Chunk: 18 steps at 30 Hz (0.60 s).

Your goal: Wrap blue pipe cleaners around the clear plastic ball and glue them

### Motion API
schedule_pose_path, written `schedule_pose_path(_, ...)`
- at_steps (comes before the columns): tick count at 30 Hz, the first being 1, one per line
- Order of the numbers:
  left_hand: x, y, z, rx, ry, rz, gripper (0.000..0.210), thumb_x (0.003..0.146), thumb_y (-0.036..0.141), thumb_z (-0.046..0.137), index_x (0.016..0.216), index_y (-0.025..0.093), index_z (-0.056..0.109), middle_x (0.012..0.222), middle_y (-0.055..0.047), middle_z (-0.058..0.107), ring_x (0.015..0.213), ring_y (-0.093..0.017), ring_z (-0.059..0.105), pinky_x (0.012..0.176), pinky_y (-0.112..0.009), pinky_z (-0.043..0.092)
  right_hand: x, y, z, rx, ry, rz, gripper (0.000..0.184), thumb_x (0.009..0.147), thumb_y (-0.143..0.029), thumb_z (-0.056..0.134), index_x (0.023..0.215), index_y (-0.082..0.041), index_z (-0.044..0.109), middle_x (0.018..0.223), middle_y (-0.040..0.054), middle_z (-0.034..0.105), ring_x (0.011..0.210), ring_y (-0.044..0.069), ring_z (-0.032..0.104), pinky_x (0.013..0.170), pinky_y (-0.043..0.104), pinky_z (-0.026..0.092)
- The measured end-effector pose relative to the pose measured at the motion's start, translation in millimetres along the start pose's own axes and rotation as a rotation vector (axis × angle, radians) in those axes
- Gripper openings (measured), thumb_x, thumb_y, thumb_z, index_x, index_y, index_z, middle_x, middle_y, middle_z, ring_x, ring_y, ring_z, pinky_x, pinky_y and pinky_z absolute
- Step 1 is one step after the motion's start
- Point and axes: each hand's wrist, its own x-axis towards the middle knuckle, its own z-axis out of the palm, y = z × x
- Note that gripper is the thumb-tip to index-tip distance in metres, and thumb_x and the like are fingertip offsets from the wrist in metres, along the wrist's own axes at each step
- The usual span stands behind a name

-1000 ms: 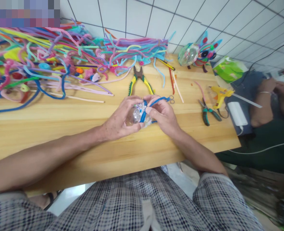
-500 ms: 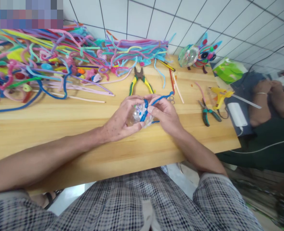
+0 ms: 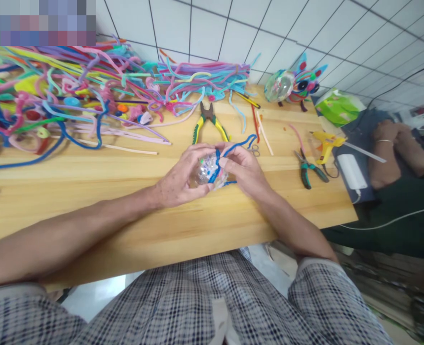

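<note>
A clear, rounded plastic piece with colourful bits showing through it is held low over the table between both hands. My left hand curls around its left side, fingers over the top and thumb along the bottom. A blue pipe cleaner crosses the middle of the clear piece. My right hand pinches this pipe cleaner between thumb and fingers at the right side, and its bent free end sticks out past the knuckles. Just beyond the hands lie yellow-and-green pliers, jaws pointing away.
A heap of colourful pipe cleaners covers the back left. Small scissors, teal-handled pliers and a yellow glue gun lie to the right. A decorated clear figure stands near the tiled wall. Another person's arms rest at far right.
The free end of the blue pipe cleaner is now bent more sharply and sits slightly further left. Both hands keep nearly the same hold.
</note>
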Motion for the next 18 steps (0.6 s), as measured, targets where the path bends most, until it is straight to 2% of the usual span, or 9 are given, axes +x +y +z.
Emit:
schedule_pose_path(4,2,10,-1.3,0.057,0.029,-0.07,0.074,0.104,0.051,0.074,0.165,0.025,0.043,0.166,-0.021,0.053,0.162,-0.039,0.047,0.132,-0.065,0.046,-4,-3,2,-0.029,-0.006,-0.012,0.041,0.078,-0.057,0.097,0.096,-0.027,0.075,0.13,0.0043,0.077,0.114,0.023,0.074,0.106,0.041,0.064)
schedule_pose_path(8,3,16,-3.7,0.03,-0.014,-0.162,0.063,0.109,0.052,0.068,0.162,0.025,0.047,0.155,-0.017,0.063,0.144,-0.035,0.061,0.124,-0.058,0.054,-6,-5,2,-0.037,0.002,-0.008,0.042,0.077,-0.058,0.098,0.096,-0.027,0.076,0.135,0.0049,0.075,0.116,0.023,0.074,0.105,0.041,0.064)
schedule_pose_path(11,3,14,-4.3,0.006,-0.006,-0.133,0.061,0.109,0.053,0.068,0.16,0.026,0.048,0.154,-0.016,0.062,0.143,-0.032,0.061,0.124,-0.055,0.054,-6,-5,1,-0.04,0.002,-0.011,0.04,0.078,-0.056,0.097,0.095,-0.026,0.077,0.135,0.0053,0.075,0.12,0.024,0.073,0.109,0.041,0.062)
schedule_pose_path(18,4,7,-2.2,-0.019,0.002,-0.038,0.063,0.108,0.052,0.07,0.161,0.028,0.046,0.156,-0.016,0.059,0.15,-0.033,0.057,0.126,-0.056,0.052,-6,-6,-1,-0.067,0.005,-0.031,0.028,0.082,-0.049,0.094,0.094,-0.028,0.079,0.134,0.0049,0.075,0.127,0.026,0.07,0.112,0.042,0.059)
